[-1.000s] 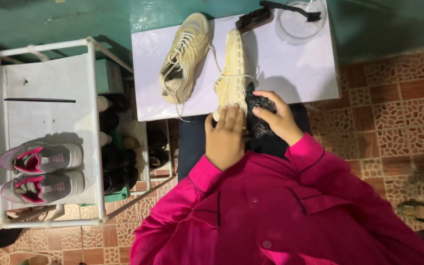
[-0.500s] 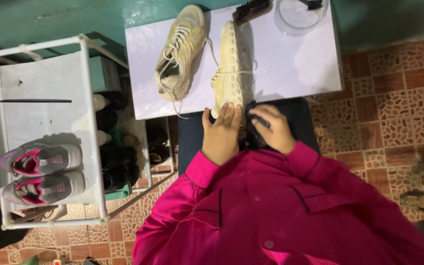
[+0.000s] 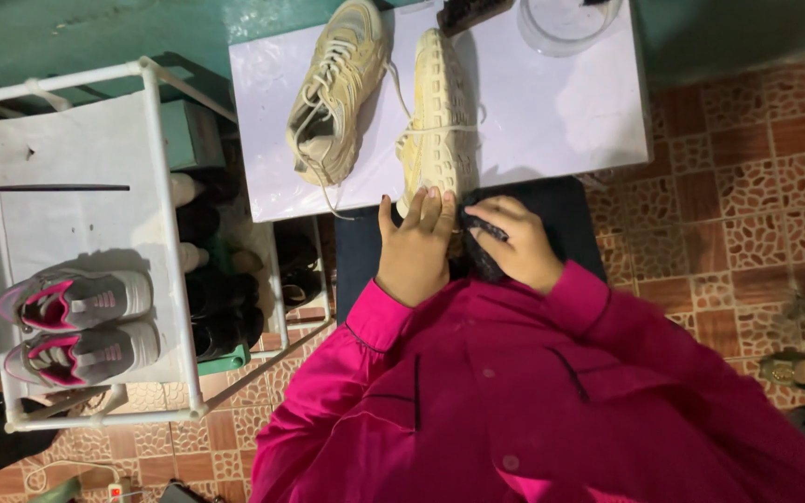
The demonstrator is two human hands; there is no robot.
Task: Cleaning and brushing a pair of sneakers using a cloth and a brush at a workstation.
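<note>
Two cream sneakers lie on a white table (image 3: 552,121). One sneaker (image 3: 337,88) rests upright with loose laces. The other sneaker (image 3: 435,116) lies sole up, its heel toward me. My left hand (image 3: 415,247) lies flat with its fingertips on that heel. My right hand (image 3: 507,244) is closed around a dark cloth (image 3: 479,251) just right of the heel, over a dark surface (image 3: 570,210). Pink sleeves cover both arms.
A white shoe rack (image 3: 160,251) stands at the left, carrying a grey and pink pair of sneakers (image 3: 81,326) on top and dark shoes below. A dark brush (image 3: 472,14) and a clear bowl (image 3: 566,23) sit at the table's far edge. Patterned tile floor lies to the right.
My view has shifted, so the table sits higher in the frame. Both hands stay at the heel of the overturned sneaker, and the right hand with the cloth has shifted slightly toward me.
</note>
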